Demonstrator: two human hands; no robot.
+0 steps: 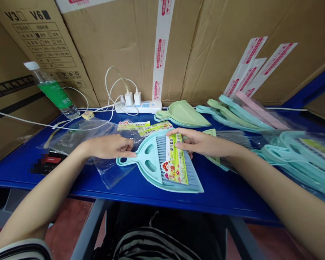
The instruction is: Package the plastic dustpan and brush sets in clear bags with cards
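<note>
A light-blue dustpan (165, 186) lies on the blue table with a matching brush (147, 155) nested in it, its grey-blue bristles facing up. Across the bristles rests a yellow-green printed card (176, 162). My left hand (115, 146) is closed on the handle end at the set's left, thumb on top. At the card's upper end my right hand (191, 141) pinches it between thumb and fingers. Clear plastic bags (108, 173) and two more printed cards (154, 127) lie just behind and left of the set.
A green dustpan (182, 112) sits behind, with stacked dustpans (233, 115) and bagged blue ones (292, 159) at the right. A power strip (148, 106) with cables, a water bottle (54, 92) and a black-red item (51, 161) stand or lie further left. Cardboard (124, 39) backs the table.
</note>
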